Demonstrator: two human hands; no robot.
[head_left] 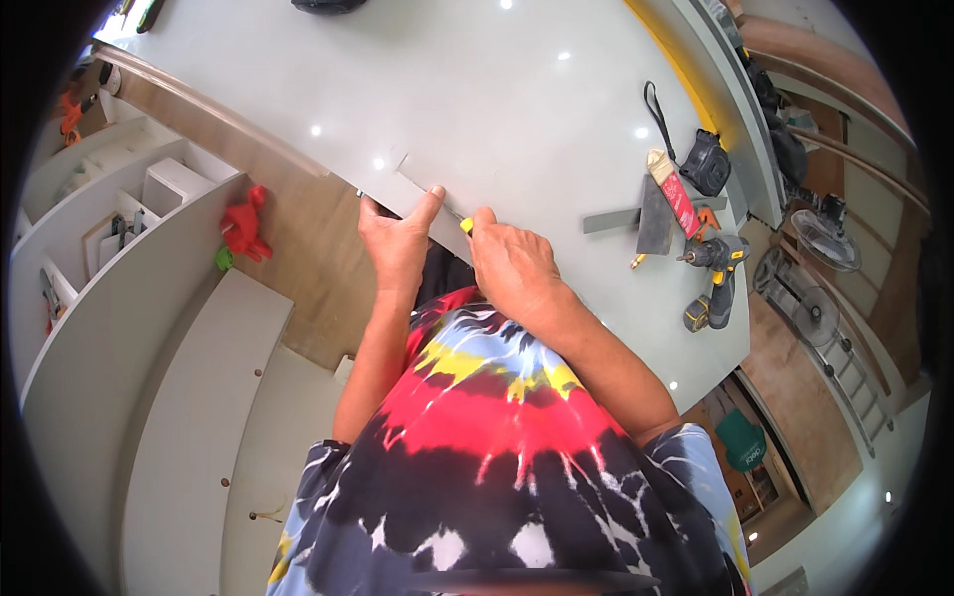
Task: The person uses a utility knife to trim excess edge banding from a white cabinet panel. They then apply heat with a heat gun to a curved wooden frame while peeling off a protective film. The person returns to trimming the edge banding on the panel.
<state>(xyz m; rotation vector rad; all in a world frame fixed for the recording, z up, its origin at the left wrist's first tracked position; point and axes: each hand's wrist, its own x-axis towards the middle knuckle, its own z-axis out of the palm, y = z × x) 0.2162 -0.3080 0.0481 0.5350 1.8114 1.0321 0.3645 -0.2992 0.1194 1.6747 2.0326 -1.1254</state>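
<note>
My left hand (396, 238) grips the near edge of a glossy white board (477, 109), with the thumb on top and some fingers hidden beneath. A thin strip-like outline (417, 171) shows on the board just beyond that thumb. My right hand (515, 266) is closed around a yellow-handled tool (467, 225). Its thin shaft or blade points toward my left thumb; its exact kind is hidden by my fingers. Both hands are close together at the board's edge, in front of my body.
At the right lie a black tape measure (706, 162), a cordless drill (717, 263), a flat grey metal blade (656, 219) and a red-and-cream packet (672, 194). White shelving (119, 288) stands left, with a red cloth-like item (243, 223) beside it. A ladder (840, 368) is far right.
</note>
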